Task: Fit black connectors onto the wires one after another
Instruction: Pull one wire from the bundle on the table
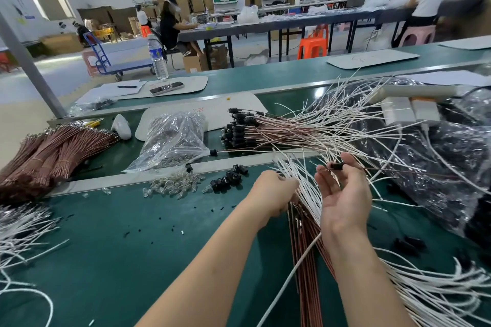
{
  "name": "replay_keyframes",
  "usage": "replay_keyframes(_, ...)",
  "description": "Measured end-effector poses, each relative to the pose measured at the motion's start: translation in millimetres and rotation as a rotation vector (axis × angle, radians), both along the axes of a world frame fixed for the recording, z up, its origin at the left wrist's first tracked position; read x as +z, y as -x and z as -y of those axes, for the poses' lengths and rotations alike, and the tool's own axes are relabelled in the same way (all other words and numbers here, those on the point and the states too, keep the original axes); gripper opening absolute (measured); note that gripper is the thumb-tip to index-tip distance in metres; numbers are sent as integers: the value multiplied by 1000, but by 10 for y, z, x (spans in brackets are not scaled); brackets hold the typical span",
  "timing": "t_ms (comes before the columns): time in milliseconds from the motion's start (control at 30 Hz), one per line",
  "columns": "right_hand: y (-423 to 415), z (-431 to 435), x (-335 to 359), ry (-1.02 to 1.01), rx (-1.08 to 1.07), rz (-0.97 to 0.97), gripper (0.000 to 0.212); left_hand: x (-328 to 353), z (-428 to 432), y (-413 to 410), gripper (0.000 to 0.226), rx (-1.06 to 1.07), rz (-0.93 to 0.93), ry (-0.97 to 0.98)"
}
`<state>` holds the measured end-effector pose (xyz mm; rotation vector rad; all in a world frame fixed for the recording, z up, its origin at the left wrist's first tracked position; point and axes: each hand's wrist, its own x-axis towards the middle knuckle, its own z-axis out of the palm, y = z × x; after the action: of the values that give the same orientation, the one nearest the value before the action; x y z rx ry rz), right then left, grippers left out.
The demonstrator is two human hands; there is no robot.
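Working at a green counter (132, 247). Gripping a fat bunch of wires (305, 247) in the left hand (273, 195), white ones and brown ones together, with the fingers curled tight round it. Holding the right hand (344, 194) palm up, just beside the left. Pinching one black connector (337, 166) between the thumb and a fingertip, up in the air above the bunch. Other fingers (324, 182) of that hand loose and a bit spread. A thin brown wire (398, 170) running out of the connector, off to the right. Looks pushed on already, or nearly; too small to tell for sure.

Lots done already, by the look of it. A big heap of finished wires (239, 130) further back on the counter, each with a black cap on its end, all lying the same way. One more finished wire (214, 152) lying alone just in front of that heap.

Lots left too. A small pile of loose black connectors (228, 180) near the left hand, waiting. No caps to be seen on the bunch in the left hand. More tied bundles of brown wires (53, 151) far to the left, and more white wires (21, 231) at the left edge. Probably somewhere in the middle of the job, with many more to go.

Also on the counter: a clear bag (174, 138) of little things, and small glass bulbs (172, 184) scattered beside the black pile.
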<state>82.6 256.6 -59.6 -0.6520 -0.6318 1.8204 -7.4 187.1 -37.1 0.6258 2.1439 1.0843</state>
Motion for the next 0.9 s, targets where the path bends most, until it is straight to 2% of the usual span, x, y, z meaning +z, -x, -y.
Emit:
replay_keyframes(100,-2,2,4,-7,3,-9,25,75,55,18,17,63,84,-139)
replay_keyframes(200,-19,10,4,-3,6,-12,24,186,107,15,20,118,150,-265)
replay_keyframes(367,-68,38,45,-3,79,-53,25,450,341,248,18,413,138,-791)
replay_keyframes(433,-80,72,74,-39,191,-88,23,544,532,418,19,564,180,-995)
replay_keyframes(567,-20,235,123,-90,547,-114,19,494,946,579,20,726,430,-1292)
replay_keyframes(733,78,473,115,-148,970,-45,22,138,1314,549,18,780,696,-1403)
replay_keyframes(833,124,577,47,-143,1057,30,24,-83,1451,498,22,713,825,-1407)
replay_keyframes(900,151,613,15,-145,1047,64,25,-193,1494,485,23,710,810,-1349)
